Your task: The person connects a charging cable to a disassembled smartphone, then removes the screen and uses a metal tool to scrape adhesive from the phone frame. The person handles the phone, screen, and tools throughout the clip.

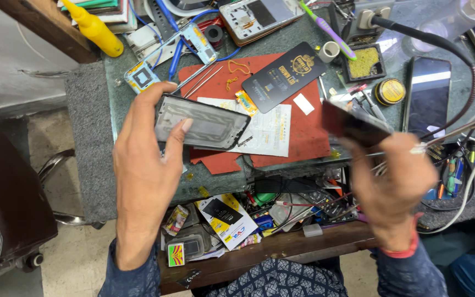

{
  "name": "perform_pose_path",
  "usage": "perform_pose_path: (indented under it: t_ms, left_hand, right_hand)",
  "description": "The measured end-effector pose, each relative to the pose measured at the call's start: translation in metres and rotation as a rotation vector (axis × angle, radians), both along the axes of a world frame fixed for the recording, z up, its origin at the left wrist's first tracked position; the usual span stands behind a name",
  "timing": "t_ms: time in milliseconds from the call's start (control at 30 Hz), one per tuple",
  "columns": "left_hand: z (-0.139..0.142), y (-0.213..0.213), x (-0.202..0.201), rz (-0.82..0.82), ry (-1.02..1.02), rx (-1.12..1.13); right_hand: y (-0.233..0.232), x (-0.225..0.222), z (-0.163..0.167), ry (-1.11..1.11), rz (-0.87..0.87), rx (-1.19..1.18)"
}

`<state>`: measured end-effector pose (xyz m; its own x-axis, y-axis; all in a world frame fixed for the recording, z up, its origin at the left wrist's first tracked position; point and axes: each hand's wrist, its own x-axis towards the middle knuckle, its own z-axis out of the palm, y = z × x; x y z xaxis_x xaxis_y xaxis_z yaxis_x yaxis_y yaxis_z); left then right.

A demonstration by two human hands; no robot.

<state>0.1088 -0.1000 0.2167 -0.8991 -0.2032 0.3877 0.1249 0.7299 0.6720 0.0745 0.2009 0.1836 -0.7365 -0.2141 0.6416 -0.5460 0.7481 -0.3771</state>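
Note:
My left hand (pixel 147 165) holds a phone frame (pixel 202 122) with a grey metal inner plate and black rim, thumb across its near edge. It hovers over a red mat (pixel 298 132) on the workbench. My right hand (pixel 394 184) is raised at the right and grips a dark flat phone part (pixel 353 122), which is blurred. A white printed sheet (pixel 268 129) and a black flat screen-protector package (pixel 282 74) lie on the mat between the two hands.
A dark phone (pixel 427 96) lies right of the mat, near a round tin (pixel 390 91) and brass wool tray (pixel 364 63). Yellow bottle (pixel 95 30), tweezers (pixel 199 80), toothbrush (pixel 328 30) sit at the back. An open drawer (pixel 259 217) holds clutter. A chair (pixel 1 198) stands left.

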Motion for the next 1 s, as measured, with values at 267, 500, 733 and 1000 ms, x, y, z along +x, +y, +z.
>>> perform_pose_path:
  t_ms: [267,500,733,1000]
  left_hand:
    - [-0.029,-0.017,0.006,0.016,-0.083,0.525]
    - [-0.055,0.000,0.009,-0.076,-0.161,0.814]
    - [-0.061,0.032,0.002,-0.074,-0.236,0.725]
    - [-0.041,0.034,0.013,0.069,-0.152,0.107]
  right_hand:
    - [0.031,-0.001,-0.010,0.067,-0.140,0.368]
    - [0.015,-0.009,-0.004,0.111,-0.107,0.390]
    - [-0.027,-0.040,0.014,0.187,0.068,0.421]
    - [-0.064,-0.073,0.010,0.178,0.244,0.487]
